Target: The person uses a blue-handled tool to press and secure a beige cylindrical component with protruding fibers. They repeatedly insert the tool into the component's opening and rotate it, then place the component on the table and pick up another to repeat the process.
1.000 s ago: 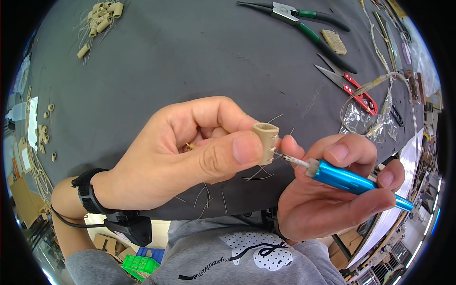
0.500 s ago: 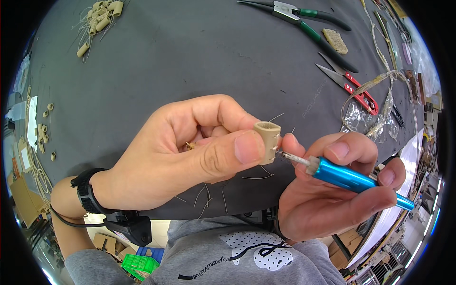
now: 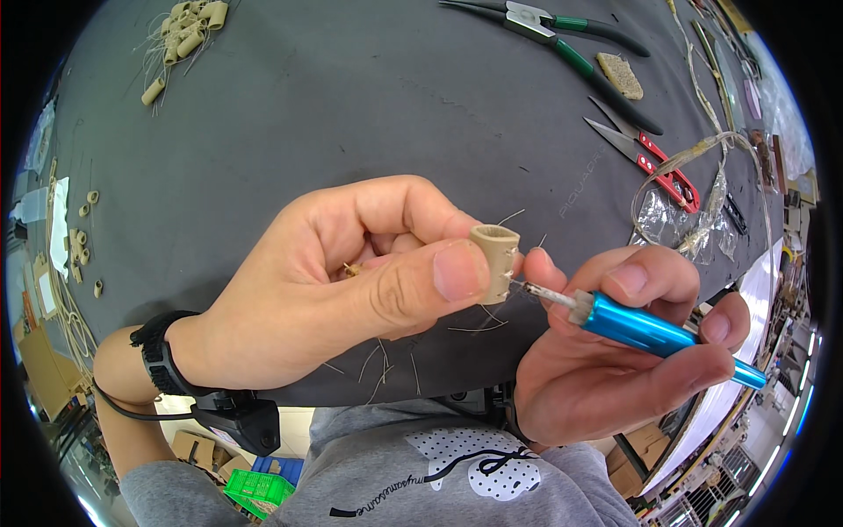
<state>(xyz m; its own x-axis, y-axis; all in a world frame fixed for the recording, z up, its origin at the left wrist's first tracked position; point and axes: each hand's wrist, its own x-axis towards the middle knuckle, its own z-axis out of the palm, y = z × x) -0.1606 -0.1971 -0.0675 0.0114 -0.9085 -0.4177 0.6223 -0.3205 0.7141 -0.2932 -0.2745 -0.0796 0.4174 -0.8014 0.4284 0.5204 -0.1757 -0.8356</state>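
Observation:
My left hand [image 3: 351,263] pinches a short beige hollow tube [image 3: 499,263] upright between thumb and forefinger. Small bumps or knots show along the tube's right side, and fine strands stick out around it. In the curled fingers of the same hand, a small yellowish bit [image 3: 353,270] peeks out, too hidden to name. My right hand [image 3: 615,360] is closed around a slim hand tool with a shiny blue handle [image 3: 641,326]. Its thin pale shaft has a dark tip pointing at the tube's lower right side. Whether the fine tip touches the tube, I cannot tell.
Several beige tubes with thin strands [image 3: 189,35] lie in a far-left pile; smaller pieces [image 3: 81,246] sit at the left edge. Green-handled pliers [image 3: 571,57], a tan block [image 3: 620,75] and red-handled snips [image 3: 654,167] lie far right. Cut strands [image 3: 384,364] are scattered near me.
The blue-handled tool in my right hand has shifted very slightly to the right. My left hand and the tube stay in place.

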